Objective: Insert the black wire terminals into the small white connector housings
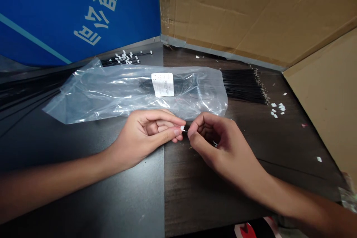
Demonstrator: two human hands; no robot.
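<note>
My left hand (154,132) pinches a small white plastic connector (182,128) between thumb and forefinger. Facing it, my right hand (214,137) is closed on a thin black wire (290,166), whose tip meets the connector; whether it sits inside I cannot tell. The wire's other end trails out to the right behind my right wrist. Just beyond both hands lies a clear plastic bag (117,96) with a white printed label (162,84). Black wires (242,85) with bare metal tips stick out of its right end.
Several loose white connectors (275,111) lie on the dark table (192,200) at right, and another white piece (319,159) near its edge. Behind the bag, wires end in a cluster of white connectors (126,57). A blue panel (55,7) and cardboard walls (237,11) enclose the back.
</note>
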